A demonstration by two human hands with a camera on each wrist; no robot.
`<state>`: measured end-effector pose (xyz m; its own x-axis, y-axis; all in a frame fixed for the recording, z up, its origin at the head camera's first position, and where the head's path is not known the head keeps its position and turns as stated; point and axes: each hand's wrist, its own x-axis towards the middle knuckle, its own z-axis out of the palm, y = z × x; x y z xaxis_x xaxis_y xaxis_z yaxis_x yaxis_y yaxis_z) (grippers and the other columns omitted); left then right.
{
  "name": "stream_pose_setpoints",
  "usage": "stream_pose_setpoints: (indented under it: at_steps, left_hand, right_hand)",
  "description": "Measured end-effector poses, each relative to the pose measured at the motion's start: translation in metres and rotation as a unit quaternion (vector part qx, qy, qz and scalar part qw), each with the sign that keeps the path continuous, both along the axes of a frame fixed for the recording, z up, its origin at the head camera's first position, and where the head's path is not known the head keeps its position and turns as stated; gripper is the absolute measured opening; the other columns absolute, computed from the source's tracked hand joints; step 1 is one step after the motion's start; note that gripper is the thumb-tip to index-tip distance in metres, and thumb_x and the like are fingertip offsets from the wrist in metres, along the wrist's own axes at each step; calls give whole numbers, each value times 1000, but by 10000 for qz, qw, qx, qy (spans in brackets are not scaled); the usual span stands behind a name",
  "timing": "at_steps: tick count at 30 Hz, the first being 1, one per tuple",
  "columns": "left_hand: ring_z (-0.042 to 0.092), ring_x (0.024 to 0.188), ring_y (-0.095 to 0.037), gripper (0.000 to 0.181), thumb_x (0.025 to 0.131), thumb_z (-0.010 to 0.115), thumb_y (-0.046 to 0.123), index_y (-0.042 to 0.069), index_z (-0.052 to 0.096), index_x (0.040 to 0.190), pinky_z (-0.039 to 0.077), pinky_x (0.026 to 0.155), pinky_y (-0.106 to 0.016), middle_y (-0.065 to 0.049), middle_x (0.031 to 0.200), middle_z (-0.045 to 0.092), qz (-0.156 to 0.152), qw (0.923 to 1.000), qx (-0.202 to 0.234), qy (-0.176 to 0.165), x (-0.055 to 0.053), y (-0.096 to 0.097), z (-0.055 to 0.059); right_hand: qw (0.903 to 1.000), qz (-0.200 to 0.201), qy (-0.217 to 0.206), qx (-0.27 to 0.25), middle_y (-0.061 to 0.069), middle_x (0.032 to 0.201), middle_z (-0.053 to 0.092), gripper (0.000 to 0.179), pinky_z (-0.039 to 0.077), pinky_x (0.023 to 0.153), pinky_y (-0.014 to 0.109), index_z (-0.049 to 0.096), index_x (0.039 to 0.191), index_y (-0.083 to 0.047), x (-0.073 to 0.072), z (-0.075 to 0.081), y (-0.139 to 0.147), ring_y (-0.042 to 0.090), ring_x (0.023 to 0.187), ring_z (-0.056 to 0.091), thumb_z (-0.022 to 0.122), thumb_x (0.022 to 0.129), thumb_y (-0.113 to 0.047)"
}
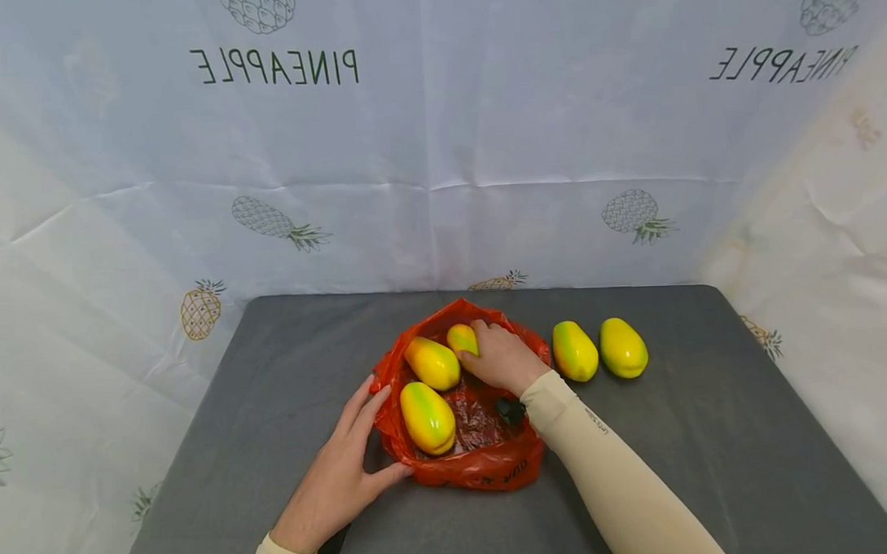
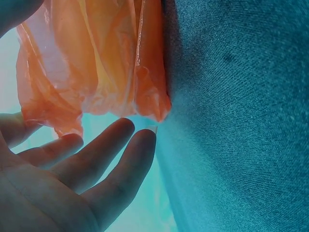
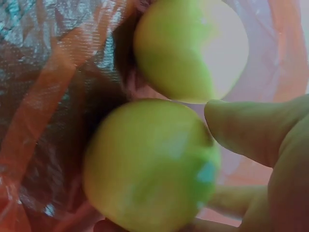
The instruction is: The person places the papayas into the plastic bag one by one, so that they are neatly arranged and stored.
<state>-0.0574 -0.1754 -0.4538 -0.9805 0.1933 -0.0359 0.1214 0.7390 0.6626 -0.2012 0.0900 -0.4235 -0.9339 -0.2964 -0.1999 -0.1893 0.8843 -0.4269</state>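
Note:
A red plastic bag [image 1: 471, 473] stands with its mouth spread wide, holding two glossy yellow-green mangoes [image 1: 432, 364] on its left side. Inside it, toward the back, my right hand [image 1: 499, 358] grips a third mango [image 1: 462, 339]. The right wrist view shows thumb and fingers around this mango [image 3: 152, 166], beside another mango [image 3: 190, 50]. My left hand [image 1: 340, 460] is at the bag's left side, thumb and fingers spread, fingertips at the rim. In the left wrist view, the fingers [image 2: 104, 162] extend loosely by the bag's thin plastic [image 2: 104, 63].
Two more mangoes, one nearer the bag [image 1: 575, 351] and one farther right [image 1: 624, 348], lie on the grey table [image 1: 714, 455]. A white curtain [image 1: 439, 138] with pineapple prints hangs behind the table. Something dark [image 1: 331, 548] shows beneath the left wrist.

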Motion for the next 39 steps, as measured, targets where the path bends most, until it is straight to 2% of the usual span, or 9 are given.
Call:
stream_pose_setpoints:
  at_steps: [3, 7, 14, 20, 26, 29, 34, 39]
  left_hand:
    - [41, 160, -32, 112, 81, 93, 54, 30, 31, 171, 47, 121, -59, 4, 183, 12, -11, 10000, 3, 27, 0, 0, 0]
    - [42, 159, -32, 111, 81, 93, 54, 29, 32, 171, 47, 121, -60, 4, 183, 13, -7, 10000, 13, 0, 0, 1, 0]
    - [40, 160, -33, 112, 81, 93, 55, 30, 31, 171, 47, 121, -59, 3, 183, 12, 44, 10000, -27, -55, -1, 0, -2]
    - [43, 158, -34, 111, 81, 92, 57, 26, 33, 170, 51, 116, -58, -1, 182, 15, 92, 9997, -139, 198, -2, -3, -3]
    - [42, 158, -33, 112, 80, 91, 59, 28, 33, 170, 50, 118, -59, 0, 182, 15, 81, 9997, -146, 162, -3, 0, -3]
    - [41, 159, -33, 112, 80, 90, 61, 29, 32, 171, 49, 119, -59, 1, 183, 15, 98, 9997, -149, 138, -4, 1, -3]
    - [40, 159, -33, 112, 81, 91, 59, 29, 31, 171, 49, 119, -59, 0, 183, 14, 89, 9997, -157, 143, -4, 2, -2]
    - [40, 160, -33, 112, 81, 93, 53, 28, 31, 171, 49, 118, -59, 2, 183, 12, 42, 9996, -175, 218, -5, 5, 1]
  right_hand:
    - [10000, 8, -18, 19, 24, 156, 57, 73, 55, 113, 55, 39, 163, -1, 4, 6, 2, 39, 134, 64, 63, 109, -43]
    - [9999, 67, 106, -25, 23, 161, 53, 71, 53, 115, 57, 42, 164, -3, 14, 22, 8, 40, 140, 61, 64, 109, -42]
    - [9959, 79, 788, -437, 18, 158, 58, 60, 52, 116, 61, 53, 158, -7, 38, 52, 40, 40, 141, 61, 64, 110, -40]
    - [9910, -444, 1137, -552, 21, 157, 59, 59, 51, 114, 66, 54, 157, -6, 47, 62, 91, 45, 141, 59, 62, 110, -41]
    - [9829, -1284, 1129, -680, 27, 159, 54, 67, 53, 108, 70, 49, 160, -5, 52, 49, 144, 49, 135, 61, 61, 109, -46]
    - [9778, -1597, 1133, -741, 30, 161, 50, 72, 48, 111, 73, 44, 163, -2, 52, 37, 165, 53, 139, 55, 59, 110, -49]
    - [9710, -1979, 1039, -852, 37, 164, 41, 82, 39, 114, 79, 35, 166, 2, 48, 19, 189, 60, 147, 41, 55, 110, -53]
    - [9699, -2160, 797, -791, 41, 164, 36, 88, 38, 114, 80, 28, 167, 6, 42, 3, 200, 64, 147, 37, 53, 110, -56]
